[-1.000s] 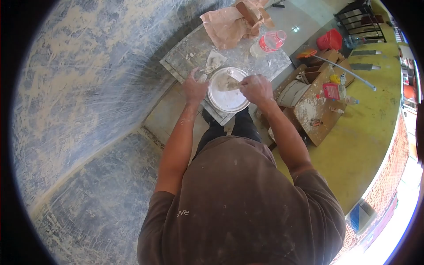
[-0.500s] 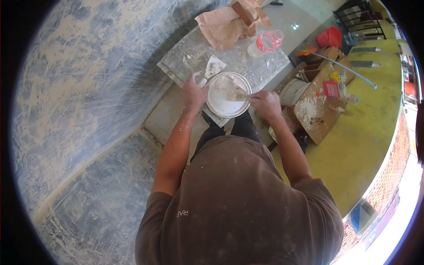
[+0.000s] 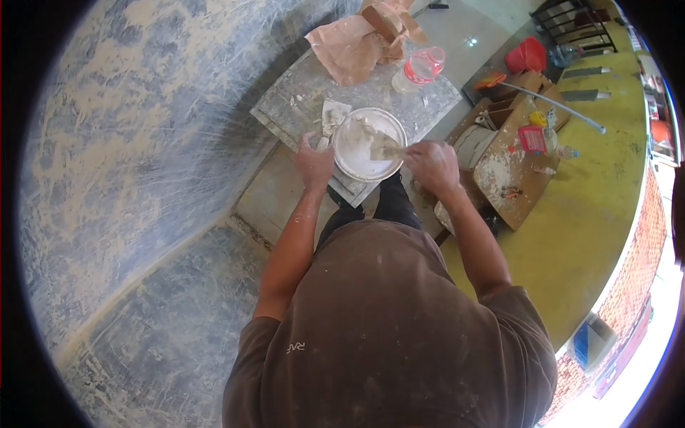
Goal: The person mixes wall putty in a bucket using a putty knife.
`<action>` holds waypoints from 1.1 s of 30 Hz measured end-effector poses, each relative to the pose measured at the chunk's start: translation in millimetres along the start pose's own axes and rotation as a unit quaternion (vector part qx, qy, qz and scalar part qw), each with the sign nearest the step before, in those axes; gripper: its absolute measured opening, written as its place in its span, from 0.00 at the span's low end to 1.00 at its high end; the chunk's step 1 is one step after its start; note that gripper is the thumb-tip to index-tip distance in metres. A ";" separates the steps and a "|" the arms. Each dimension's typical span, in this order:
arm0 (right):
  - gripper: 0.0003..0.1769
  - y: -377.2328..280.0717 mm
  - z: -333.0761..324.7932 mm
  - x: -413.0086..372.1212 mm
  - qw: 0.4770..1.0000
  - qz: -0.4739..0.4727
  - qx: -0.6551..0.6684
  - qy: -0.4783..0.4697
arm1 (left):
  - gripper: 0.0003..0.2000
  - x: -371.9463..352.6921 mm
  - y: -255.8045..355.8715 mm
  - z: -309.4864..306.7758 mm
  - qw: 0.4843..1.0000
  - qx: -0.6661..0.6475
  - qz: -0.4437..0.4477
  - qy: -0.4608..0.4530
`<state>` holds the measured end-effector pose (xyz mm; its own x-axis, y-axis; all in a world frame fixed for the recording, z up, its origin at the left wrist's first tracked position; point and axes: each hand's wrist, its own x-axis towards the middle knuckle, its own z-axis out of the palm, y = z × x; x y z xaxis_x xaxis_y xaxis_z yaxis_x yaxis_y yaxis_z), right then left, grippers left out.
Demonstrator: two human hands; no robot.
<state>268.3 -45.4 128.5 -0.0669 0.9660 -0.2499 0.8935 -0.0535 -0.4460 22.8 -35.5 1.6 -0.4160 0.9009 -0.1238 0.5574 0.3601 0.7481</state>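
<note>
My left hand [image 3: 314, 162] is closed around the pale handle of a scraper, whose putty-smeared blade [image 3: 335, 116] points away from me beside the tub. A round white tub [image 3: 365, 170] stands over the near edge of the dusty board, with lumpy whitish putty [image 3: 362, 132] inside. From the right, my right hand [image 3: 433, 167] grips a putty knife [image 3: 386, 148]; its coated blade is inside the tub's rim, at the putty. White residue covers the fingers of both hands.
Torn brown paper [image 3: 347, 50] and a clear bottle with a red label [image 3: 421, 68] are on the board [image 3: 285, 96]. A smeared wall [image 3: 157, 128] rises at left. To the right are a cluttered wooden shelf [image 3: 510, 189], a red bucket [image 3: 526, 55] and a yellow surface [image 3: 578, 207].
My left hand and its scraper have shifted slightly left and toward me. The right hand's knife remains in the tub, its blade now showing more broadly. The whole view has shifted a little.
</note>
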 end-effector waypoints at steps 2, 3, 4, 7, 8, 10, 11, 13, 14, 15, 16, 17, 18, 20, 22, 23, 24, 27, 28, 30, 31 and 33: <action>0.13 13.5 9.6 -16.1 1.000 0.003 -0.002 0.005 | 0.25 -5.5 -3.5 1.0 1.000 -0.010 0.020 0.012; 0.13 16.7 12.1 -23.5 1.000 -0.001 -0.004 0.001 | 0.25 -6.7 0.5 -1.5 1.000 -0.010 0.016 0.016; 0.13 19.1 14.6 -31.8 1.000 -0.008 0.005 0.012 | 0.25 -8.3 7.6 -6.4 1.000 -0.008 -0.008 -0.002; 0.12 25.7 39.7 -46.9 0.999 -0.015 0.028 0.038 | 0.25 -15.0 8.0 -6.4 0.998 -0.012 -0.057 -0.016; 0.12 26.4 50.1 -49.1 0.997 -0.014 0.044 0.060 | 0.25 -14.1 7.4 -5.2 0.997 -0.020 -0.075 -0.011; 0.12 15.1 71.3 -45.9 0.997 0.001 0.059 0.058 | 0.25 -12.3 7.7 -5.3 0.996 -0.028 -0.078 -0.017; 0.12 6.9 81.2 -45.6 0.996 0.016 0.074 0.053 | 0.25 -14.5 7.0 -5.8 0.995 -0.035 -0.085 -0.024; 0.12 -14.4 94.3 -31.8 0.994 0.037 0.086 0.064 | 0.25 -13.7 -5.8 1.3 0.996 -0.047 -0.074 -0.015; 0.12 -20.9 95.9 -26.2 0.991 0.053 0.095 0.076 | 0.25 -12.6 -12.2 6.1 0.996 -0.062 -0.066 -0.001; 0.13 -24.3 94.3 -24.1 0.989 0.055 0.104 0.088 | 0.25 -11.9 -12.2 6.5 0.996 -0.062 -0.061 -0.001; 0.13 -25.2 90.6 -25.0 0.989 0.054 0.106 0.093 | 0.26 -11.5 -13.0 6.1 0.995 -0.067 -0.074 -0.007; 0.12 -23.8 85.3 -31.4 0.986 0.060 0.123 0.095 | 0.27 -11.1 -14.9 4.8 0.993 -0.071 -0.090 -0.014; 0.12 -22.0 79.2 -37.8 0.983 0.065 0.139 0.099 | 0.27 -6.9 -13.0 1.7 0.994 -0.071 -0.087 -0.013; 0.13 -15.4 72.8 -50.3 0.985 0.061 0.128 0.095 | 0.25 4.3 -5.9 -5.2 0.999 -0.021 -0.030 0.027; 0.14 -8.4 80.5 -59.1 0.991 0.040 0.108 0.067 | 0.24 19.0 -8.1 -10.9 0.999 0.051 0.012 0.012; 0.14 -8.5 87.0 -60.8 0.991 0.039 0.108 0.067 | 0.23 27.2 -10.1 -15.6 0.991 0.125 0.054 -0.001; 0.15 -13.5 91.3 -60.8 0.991 0.037 0.112 0.063 | 0.23 35.3 -12.8 -20.4 0.991 0.125 0.055 0.000; 0.17 -27.4 98.9 -52.7 0.991 0.046 0.111 0.060 | 0.23 45.4 -7.9 -27.5 0.970 0.209 0.117 -0.035; 0.18 -31.6 97.3 -51.7 0.991 0.053 0.107 0.056 | 0.25 41.0 2.8 -35.2 0.955 0.254 0.153 -0.008; 0.21 -36.9 86.7 -52.2 0.992 0.050 0.108 0.048 | 0.28 38.3 9.0 -43.3 0.934 0.297 0.195 0.022; 0.21 -35.5 81.4 -57.1 0.994 0.043 0.097 0.028 | 0.32 36.7 5.5 -44.4 0.918 0.226 0.317 -0.076; 0.22 -29.9 71.6 -63.7 0.995 0.042 0.088 0.009 | 0.36 37.3 2.6 -42.2 0.872 0.148 0.431 -0.179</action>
<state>214.0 -123.5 96.1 0.0140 0.9606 -0.2775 0.8037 -0.1759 -0.5684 -21.6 -11.1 26.4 0.4714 0.8661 0.1664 0.7345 -0.4899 0.4696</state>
